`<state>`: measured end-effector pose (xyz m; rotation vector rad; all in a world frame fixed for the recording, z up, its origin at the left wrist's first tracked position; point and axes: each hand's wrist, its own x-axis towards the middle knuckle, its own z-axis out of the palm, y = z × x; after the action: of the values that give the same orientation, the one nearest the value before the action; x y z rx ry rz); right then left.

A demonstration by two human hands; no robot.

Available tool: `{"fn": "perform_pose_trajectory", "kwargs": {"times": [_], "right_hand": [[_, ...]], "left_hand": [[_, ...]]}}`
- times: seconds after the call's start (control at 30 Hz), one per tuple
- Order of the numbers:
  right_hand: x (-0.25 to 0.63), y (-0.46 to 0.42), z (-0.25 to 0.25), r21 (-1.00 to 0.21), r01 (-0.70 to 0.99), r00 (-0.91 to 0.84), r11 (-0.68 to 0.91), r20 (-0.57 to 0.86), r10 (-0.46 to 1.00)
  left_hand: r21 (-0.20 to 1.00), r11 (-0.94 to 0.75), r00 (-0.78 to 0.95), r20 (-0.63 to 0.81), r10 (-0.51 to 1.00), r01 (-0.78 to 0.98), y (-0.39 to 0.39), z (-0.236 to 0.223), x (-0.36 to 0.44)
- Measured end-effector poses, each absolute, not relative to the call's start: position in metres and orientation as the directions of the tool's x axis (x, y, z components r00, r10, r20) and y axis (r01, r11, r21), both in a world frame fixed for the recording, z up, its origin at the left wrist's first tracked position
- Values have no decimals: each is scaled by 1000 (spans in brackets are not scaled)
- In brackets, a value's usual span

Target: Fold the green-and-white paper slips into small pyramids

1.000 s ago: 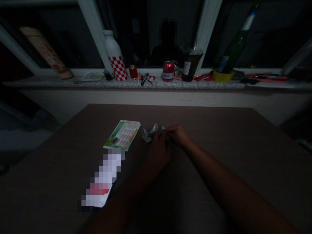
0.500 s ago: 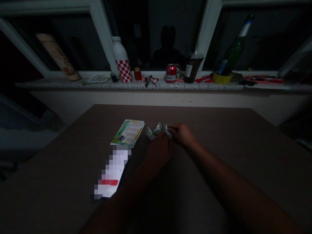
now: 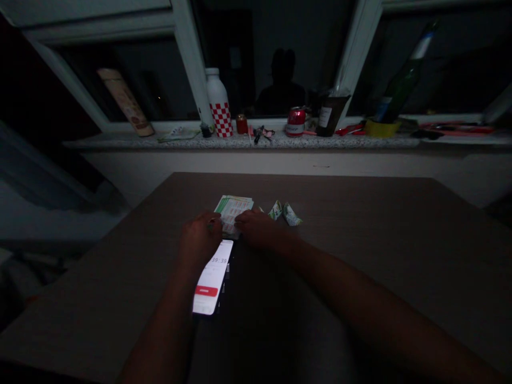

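Note:
A small stack of green and white calendar sheets point(image 3: 232, 207) lies on the table, between my two hands. My left hand point(image 3: 200, 237) is closed at the near left edge of the stack, its fingers curled against the paper. My right hand point(image 3: 258, 229) has its fingertips bent onto the right edge of the sheets. Just beyond the right hand stand folded paper pieces, one point(image 3: 276, 209) in the middle and another point(image 3: 292, 215) on the right. A third one is mostly hidden behind that hand. Dim light blurs the exact finger contact.
A lit phone point(image 3: 212, 282) lies below the stack, near my left wrist. Along the granite sill point(image 3: 276, 141) stand a checkered bottle point(image 3: 221, 109), a small jar point(image 3: 241, 124), a red can point(image 3: 295, 122), a dark cup point(image 3: 330, 114) and a green bottle point(image 3: 404, 80).
Both hands have left the folded paper pieces and moved left to the calendar sheets. The folded pieces now stand by themselves on the table. The view has shifted to the left.

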<state>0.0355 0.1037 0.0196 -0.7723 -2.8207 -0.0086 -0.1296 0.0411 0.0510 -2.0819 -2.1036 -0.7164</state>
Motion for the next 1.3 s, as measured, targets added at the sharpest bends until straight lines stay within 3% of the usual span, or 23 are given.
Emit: {"fn": "perform_pose_trajectory", "kwargs": {"times": [0.2,0.43,0.7,1.03,1.3], "right_hand": [[31,109,14,11,457,-883,889,124,452],[32,110,19,18,547,-834,837,92,544],[37,111,25,-73,653,-745,754,117,657],[39,110,29,-187,614,-753,767,154,640],[34,116,28,-255,685,-653,683,202,730]], "left_hand": [[323,5,-151,430,890,946,36,44,-147],[347,25,-184,433,882,937,35,45,-152],[353,22,-189,448,874,935,34,46,-151],[373,32,-203,431,879,927,35,42,-152],[393,6,-190,430,883,920,33,43,-149]]}}
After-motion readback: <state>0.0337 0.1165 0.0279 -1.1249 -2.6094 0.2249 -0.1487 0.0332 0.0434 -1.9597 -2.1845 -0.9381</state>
